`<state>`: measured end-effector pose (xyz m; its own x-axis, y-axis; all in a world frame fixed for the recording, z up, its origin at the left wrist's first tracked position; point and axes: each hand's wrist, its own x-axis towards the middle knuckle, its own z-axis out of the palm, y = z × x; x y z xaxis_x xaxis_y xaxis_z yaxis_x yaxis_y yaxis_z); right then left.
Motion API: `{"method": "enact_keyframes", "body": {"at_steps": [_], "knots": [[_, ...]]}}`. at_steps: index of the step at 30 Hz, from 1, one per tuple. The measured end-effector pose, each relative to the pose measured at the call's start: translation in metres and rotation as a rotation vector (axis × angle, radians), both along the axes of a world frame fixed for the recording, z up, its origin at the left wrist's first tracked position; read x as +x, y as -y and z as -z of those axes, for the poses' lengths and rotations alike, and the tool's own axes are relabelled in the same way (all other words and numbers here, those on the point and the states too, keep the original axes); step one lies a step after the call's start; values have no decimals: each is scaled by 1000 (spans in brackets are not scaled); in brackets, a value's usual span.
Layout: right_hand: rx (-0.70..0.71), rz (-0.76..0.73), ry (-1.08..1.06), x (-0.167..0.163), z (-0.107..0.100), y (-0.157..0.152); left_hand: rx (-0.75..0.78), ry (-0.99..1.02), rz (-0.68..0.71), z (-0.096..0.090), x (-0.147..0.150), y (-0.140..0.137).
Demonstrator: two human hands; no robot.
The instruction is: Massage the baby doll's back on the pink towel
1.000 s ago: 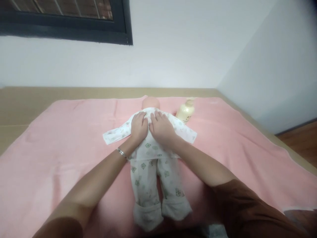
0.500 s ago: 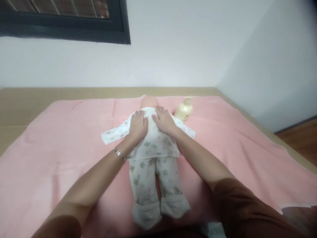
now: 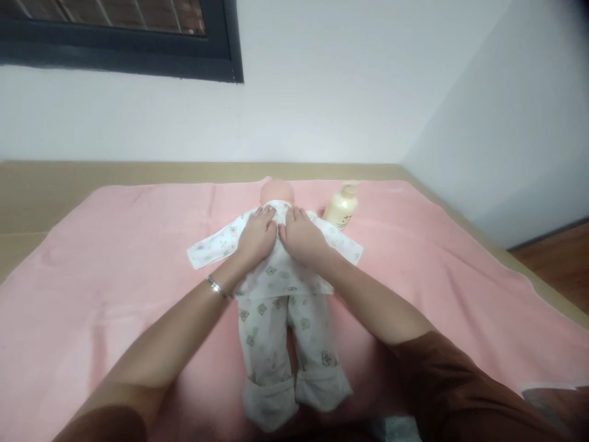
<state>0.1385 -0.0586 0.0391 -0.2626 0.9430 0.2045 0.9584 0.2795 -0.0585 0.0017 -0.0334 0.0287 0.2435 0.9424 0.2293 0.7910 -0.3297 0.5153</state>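
A broad pink cloth (image 3: 138,258) lies under the bald, pale-pink doll (image 3: 277,191) in white printed clothes (image 3: 264,344). On the doll's upper torso rest the left hand (image 3: 257,236) and right hand (image 3: 304,238), fingers extended, unclenched. Beside the doll's shoulder is a cream pump bottle (image 3: 341,207).

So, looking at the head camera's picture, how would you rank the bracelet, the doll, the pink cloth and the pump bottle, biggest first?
1. Pink cloth, spread beneath the doll
2. Doll, counting its patterned clothes
3. Pump bottle
4. Bracelet, a thin band
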Motion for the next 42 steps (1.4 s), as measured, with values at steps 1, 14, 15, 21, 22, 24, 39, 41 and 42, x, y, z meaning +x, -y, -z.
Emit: {"method": "enact_keyframes", "body": {"at_steps": [1,14,15,21,22,24,39,41,42], "knots": [[14,-32,40,-3,1,5,-10,35,-18,2,-4,-5],[-247,50,-326,29,-3,-39,118,-118,2,7,10,13],[-243,52,-327,30,-2,-40,102,-118,11,6,11,15],[-153,57,-134,13,-5,-17,-72,-43,-79,4,-2,-5],[-142,47,-98,8,-6,-11,-75,-26,-84,5,-6,-10],[-114,16,-38,0,-6,0,-63,7,-72,7,-12,-17],[-252,81,-221,21,-5,-35,158,-348,-64,-11,13,33],[-232,73,-206,20,-5,-32,98,-300,-59,-7,9,24],[-219,68,-191,19,-6,-29,51,-275,-54,-5,6,17]]}}
